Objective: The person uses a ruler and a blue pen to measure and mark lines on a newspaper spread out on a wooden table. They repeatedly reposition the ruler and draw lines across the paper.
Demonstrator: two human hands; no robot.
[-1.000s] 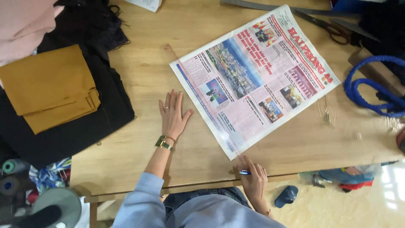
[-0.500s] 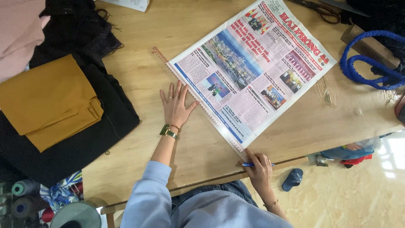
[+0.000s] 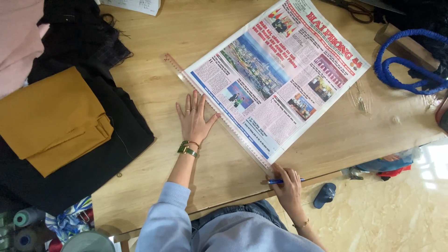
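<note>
A newspaper sheet lies spread at an angle on the wooden table. A long clear ruler runs along the paper's left edge. My left hand rests flat with fingers spread, its thumb touching the ruler; a green wristband and rings are on it. My right hand grips a blue pen near the ruler's near end, at the paper's bottom corner by the table edge.
Folded mustard fabric lies on black cloth at the left, pink cloth behind it. A blue cord, a wooden block and scissors sit far right. Thread spools are bottom left; a slipper is on the floor.
The view has shifted, so the table sits lower and to the left in frame. Both hands keep their places along the ruler; the right hand still holds the pen at the corner.
</note>
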